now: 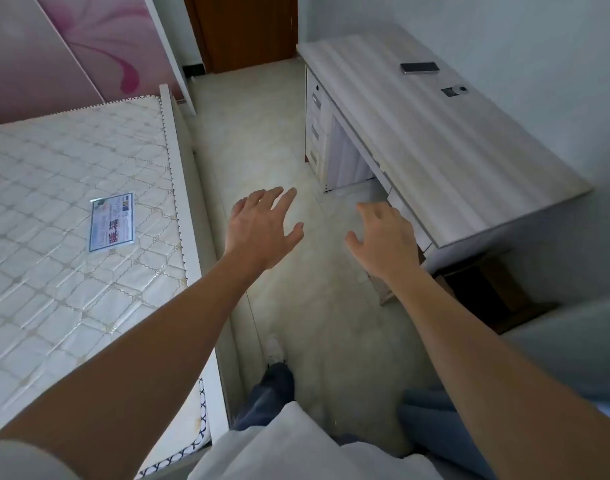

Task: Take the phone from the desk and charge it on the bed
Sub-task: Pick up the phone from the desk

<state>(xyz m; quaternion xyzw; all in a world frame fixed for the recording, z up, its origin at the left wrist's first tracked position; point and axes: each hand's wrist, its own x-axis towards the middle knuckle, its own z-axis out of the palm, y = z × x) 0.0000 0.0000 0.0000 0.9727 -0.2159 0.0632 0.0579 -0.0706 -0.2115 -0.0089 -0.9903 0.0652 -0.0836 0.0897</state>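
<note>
A dark phone [420, 67] lies flat on the far part of the pale wood-grain desk [435, 140], near the wall. The bed [61, 216] with its bare quilted white mattress fills the left side. My left hand [262, 230] hovers over the floor between bed and desk, fingers spread, holding nothing. My right hand [383, 237] floats beside the desk's near front corner, fingers apart and empty. Both hands are well short of the phone. No charger or cable is visible on the bed.
A small dark and white object [454, 90] sits on the desk just nearer than the phone. Desk drawers [315, 129] face the tiled aisle. A brown door [248, 29] closes the far end. A pink floral wardrobe [89, 39] stands behind the bed. A label [112, 221] lies on the mattress.
</note>
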